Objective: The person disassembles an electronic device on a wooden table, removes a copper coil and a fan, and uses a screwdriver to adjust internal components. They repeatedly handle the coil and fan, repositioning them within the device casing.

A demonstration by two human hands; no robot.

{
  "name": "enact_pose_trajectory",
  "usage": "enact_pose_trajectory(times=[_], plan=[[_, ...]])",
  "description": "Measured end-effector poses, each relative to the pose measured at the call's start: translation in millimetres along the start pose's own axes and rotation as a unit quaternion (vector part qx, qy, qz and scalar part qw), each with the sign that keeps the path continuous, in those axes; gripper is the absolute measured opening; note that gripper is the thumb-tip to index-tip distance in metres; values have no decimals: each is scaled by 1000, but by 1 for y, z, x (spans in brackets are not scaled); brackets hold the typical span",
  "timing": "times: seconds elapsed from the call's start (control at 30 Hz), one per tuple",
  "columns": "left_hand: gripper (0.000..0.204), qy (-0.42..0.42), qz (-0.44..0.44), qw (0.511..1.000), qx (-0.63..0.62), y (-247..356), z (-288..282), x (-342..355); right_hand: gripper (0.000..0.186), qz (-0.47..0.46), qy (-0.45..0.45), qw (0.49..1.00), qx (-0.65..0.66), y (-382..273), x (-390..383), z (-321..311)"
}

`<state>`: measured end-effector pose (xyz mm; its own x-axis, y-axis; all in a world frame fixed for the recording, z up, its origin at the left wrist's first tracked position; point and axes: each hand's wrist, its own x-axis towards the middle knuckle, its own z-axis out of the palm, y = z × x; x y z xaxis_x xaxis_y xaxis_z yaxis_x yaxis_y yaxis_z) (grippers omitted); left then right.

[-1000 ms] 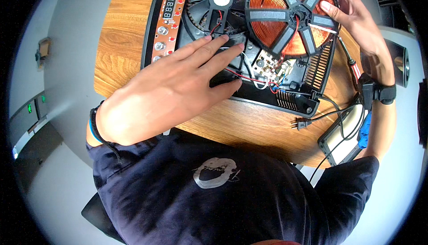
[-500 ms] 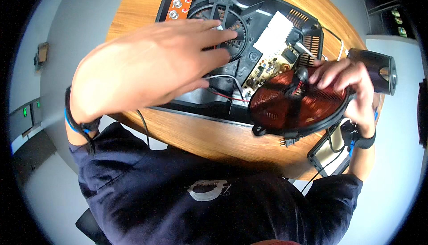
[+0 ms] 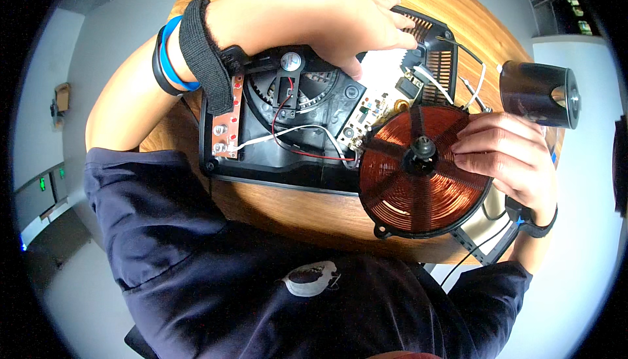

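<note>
In my right hand [image 3: 507,153] is a round copper coil [image 3: 391,179] on a black spoked frame, gripped at its right edge with its face turned up. It overlaps the near right corner of an opened black plastic casing [image 3: 281,174]. My left hand [image 3: 366,25] reaches across the casing with fingers spread, over the white finned heat sink [image 3: 386,71] and far edge; whether it presses on them I cannot tell. Beside the heat sink lies a circuit board [image 3: 376,114]. A fan [image 3: 291,91], partly under my left wrist, and an orange button board [image 3: 224,130] sit farther left.
A black cylinder [image 3: 533,94] lies at the right end of the wooden table [image 3: 307,215]. Red and white wires run across the casing toward the coil. Below my right hand is a dark-framed flat panel [image 3: 487,244] with a black cable across it.
My left hand has moved from above the fan to the heat sink at the far right. The coil has come nearer and tilted to show its full face. The casing appears lower and farther left.
</note>
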<state>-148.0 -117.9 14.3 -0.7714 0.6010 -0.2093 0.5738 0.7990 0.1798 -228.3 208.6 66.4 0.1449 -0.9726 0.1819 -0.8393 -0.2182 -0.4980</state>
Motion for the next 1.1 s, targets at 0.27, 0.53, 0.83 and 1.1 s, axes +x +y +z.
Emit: enact_pose_trajectory(times=[0.27, 0.53, 0.83, 1.1], plan=[[87, 65, -3, 996, 69, 1, 14, -12, 27, 10, -9, 998, -58, -5, -12, 1], [76, 97, -12, 991, 93, 3, 35, -5, 28, 2, -13, 997, -76, -7, -10, -6], [73, 141, 31, 984, 105, 11, 13, -2, 30, 1, -12, 995, -97, -10, -15, -6], [63, 55, -13, 995, 81, 14, 9, -16, 30, -20, 2, 996, -85, -6, -11, 0]])
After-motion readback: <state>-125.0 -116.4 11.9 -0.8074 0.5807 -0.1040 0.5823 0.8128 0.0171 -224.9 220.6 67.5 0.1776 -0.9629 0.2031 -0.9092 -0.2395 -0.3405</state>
